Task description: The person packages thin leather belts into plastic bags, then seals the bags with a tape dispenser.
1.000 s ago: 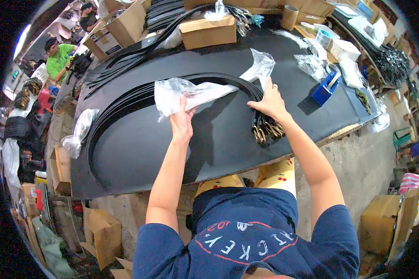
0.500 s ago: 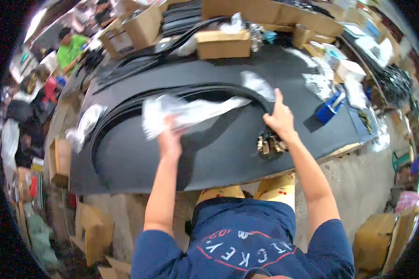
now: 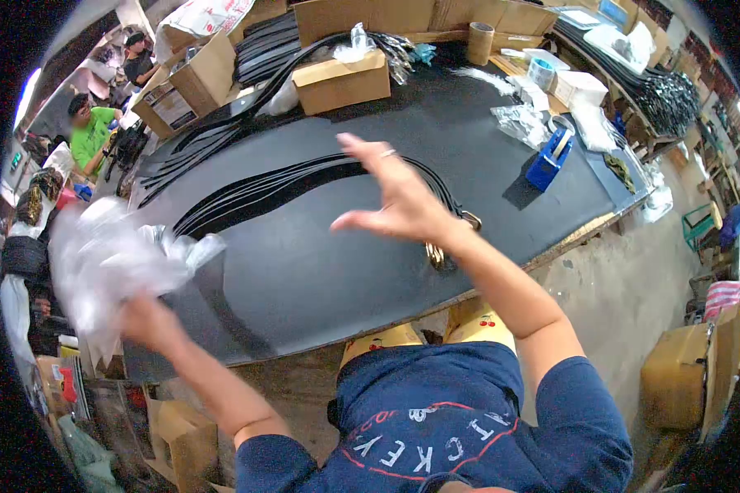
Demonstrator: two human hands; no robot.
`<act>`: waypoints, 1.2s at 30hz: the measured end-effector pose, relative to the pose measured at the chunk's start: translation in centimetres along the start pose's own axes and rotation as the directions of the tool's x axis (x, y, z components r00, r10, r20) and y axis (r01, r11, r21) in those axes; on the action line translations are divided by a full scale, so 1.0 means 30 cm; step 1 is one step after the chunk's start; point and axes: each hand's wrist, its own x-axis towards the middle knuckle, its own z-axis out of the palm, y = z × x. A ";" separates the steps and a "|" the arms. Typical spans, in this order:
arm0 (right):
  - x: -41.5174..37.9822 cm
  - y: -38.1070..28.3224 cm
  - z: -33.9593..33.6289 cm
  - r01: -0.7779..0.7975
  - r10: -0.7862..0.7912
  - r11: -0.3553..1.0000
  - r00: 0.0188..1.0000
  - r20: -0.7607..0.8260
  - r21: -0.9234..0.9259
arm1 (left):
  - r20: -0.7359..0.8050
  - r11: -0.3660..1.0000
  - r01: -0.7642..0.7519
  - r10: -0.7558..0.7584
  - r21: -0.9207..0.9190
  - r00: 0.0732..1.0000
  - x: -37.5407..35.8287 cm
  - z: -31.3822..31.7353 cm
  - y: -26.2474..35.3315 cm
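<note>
A bundle of black belts (image 3: pixel 279 182) curves across the dark tabletop (image 3: pixel 304 287), with gold-coloured buckles (image 3: pixel 436 256) at its right end. Over the bundle hovers my right hand (image 3: pixel 407 201), thumb and fingers spread, holding nothing. At the table's left edge my left hand (image 3: pixel 150 324) is closed on clear plastic bags (image 3: pixel 111 263), blurred by motion. Another crumpled clear plastic piece (image 3: pixel 191 251) lies on the table just right of them, by the left end of the belts.
A blue tape dispenser (image 3: pixel 547 167) stands at the right. Toward the back are a small cardboard box (image 3: pixel 342 85), more black belts (image 3: pixel 214 131) and a larger open carton (image 3: pixel 181 94). A person in a green shirt (image 3: pixel 93 135) sits beyond the table at the far left.
My left hand has swung left with the plastic from mid-table to the left edge. My right hand has let go of the belts' buckle end and moved left, opening.
</note>
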 end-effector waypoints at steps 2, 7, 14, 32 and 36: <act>0.031 -0.146 0.033 0.013 -0.018 0.949 1.000 0.012 0.314 | 0.317 0.995 0.066 -0.087 0.078 0.944 -0.135 0.126 0.171; 0.016 -0.247 0.014 -0.182 0.540 0.614 0.807 -0.241 0.768 | 0.634 0.850 -0.279 0.521 -0.446 0.571 -0.343 0.315 0.463; -0.080 -0.206 -0.179 -0.346 0.632 0.700 0.707 -0.317 0.624 | 0.593 0.773 0.085 0.406 -0.628 0.695 -0.342 0.376 0.569; -0.235 -0.048 -0.567 -0.068 0.634 0.695 0.526 -0.567 0.715 | 0.716 0.651 0.474 0.157 -0.593 0.680 -0.118 0.516 0.500; -0.265 -0.025 -0.411 0.146 0.510 0.396 0.786 -0.349 0.907 | 0.759 0.547 0.591 0.133 -0.592 0.637 -0.125 0.525 0.495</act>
